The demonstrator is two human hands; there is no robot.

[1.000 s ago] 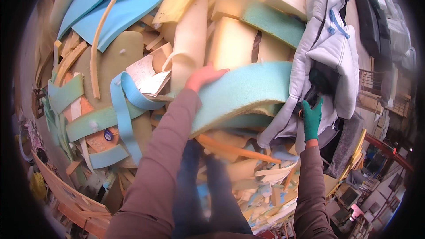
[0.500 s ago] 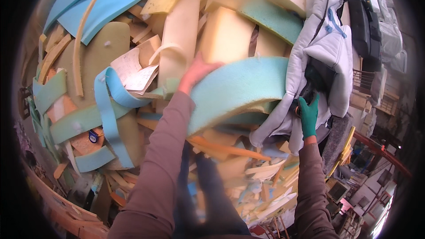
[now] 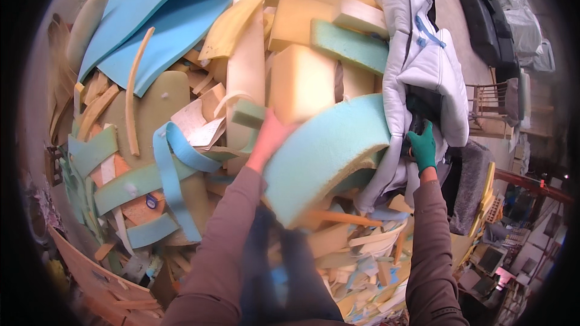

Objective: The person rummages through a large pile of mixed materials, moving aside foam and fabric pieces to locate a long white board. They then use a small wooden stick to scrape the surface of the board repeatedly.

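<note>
My bare left hand (image 3: 270,142) grips the upper left edge of a wide, arched turquoise foam piece (image 3: 332,142); its fingertips are blurred beside a pale yellow foam block (image 3: 300,84). The foam arches over the heap, its right end against a padded light grey cover (image 3: 396,90). My right hand (image 3: 424,146), in a green glove, is closed around a dark object (image 3: 417,124) at the cover's open fold. Most of that object is hidden in the fold, so I cannot make out its kind.
A folded blue foam sheet (image 3: 181,15) lies at the far left. A blue foam strip (image 3: 169,175), papers (image 3: 208,133) and a small blue round object (image 3: 151,201) rest on the heap. Foam scraps (image 3: 362,265) surround my legs. Black cushions (image 3: 477,18) stand at far right.
My left hand and the lower left end of the turquoise foam have come nearer and slightly right, tilting the piece more steeply. My right hand stays at the grey cover. The view has shifted.
</note>
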